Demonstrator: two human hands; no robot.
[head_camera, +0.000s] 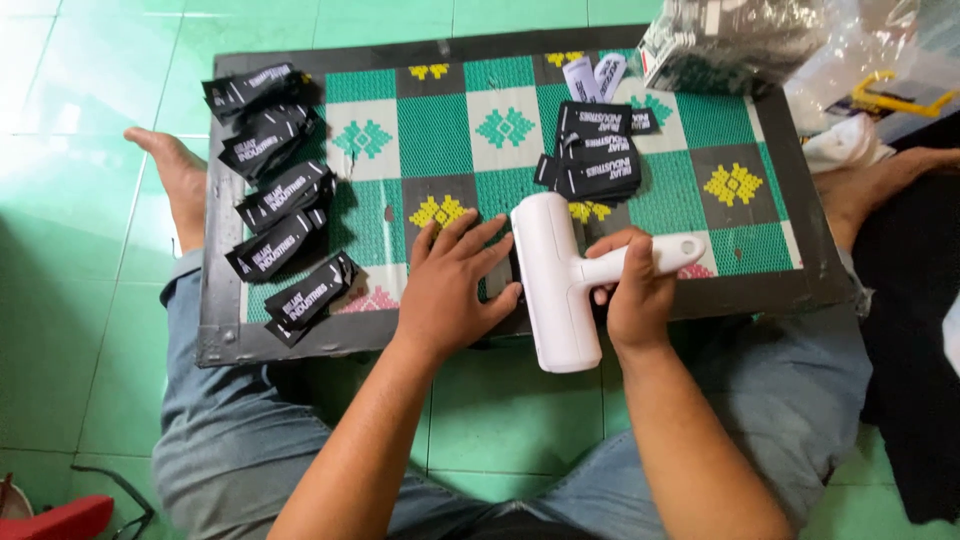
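Note:
My right hand (630, 290) grips the handle of a white roller tool (552, 285), whose wide head lies across the near edge of a patterned green mat (435, 130). My left hand (450, 285) rests flat on the mat just left of the roller head, fingers spread, possibly pressing something I cannot see. Several stacks of black fabric labels (280, 195) with white print lie along the mat's left side. A smaller pile of black labels (600, 160) lies beyond the roller, with two pale labels (592, 75) behind it.
The mat lies on a dark board (215, 330) on a green tiled floor. My bare feet (180, 180) flank the board. Clear plastic bags (740, 40) with packed items, a yellow object (900, 95) and dark cloth (915, 330) sit on the right.

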